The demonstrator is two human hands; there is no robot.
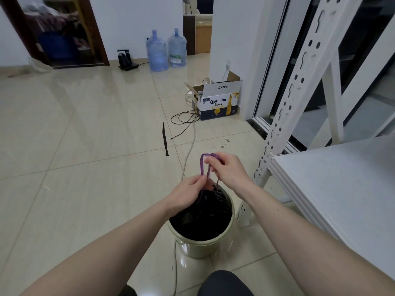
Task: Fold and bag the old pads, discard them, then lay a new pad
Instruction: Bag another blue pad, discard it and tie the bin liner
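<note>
Two hands work above a pale green bin that stands on the tiled floor directly in front of the person. A black bag fills the bin; its mouth is gathered toward the far rim, and a purple drawstring rises from that gathered neck.

Hand state: the left hand pinches the drawstring low down, close to the bag neck, with fingers curled around the cord. The right hand grips the upper part of the loop, fingers closed over it where the cord bends over.

Position of the task item: no old pads can be seen; whether they lie inside the black bag cannot be told. No new pad is identifiable in view.

Governing relation: the drawstring runs nearly vertical, from the bag neck below the left hand up to the right hand. The right hand sits higher and farther from the body; the left hand sits lower, nearer the bag, just above the far rim of the bin. Judged from this arrangement, the step in hand is closing or tying the bag, and any tightening would act along that vertical line, with the lower hand anchoring the neck.

Surroundings: a white slotted shelf upright stands just right of the bin, and a cable crosses the floor beyond it.
</note>
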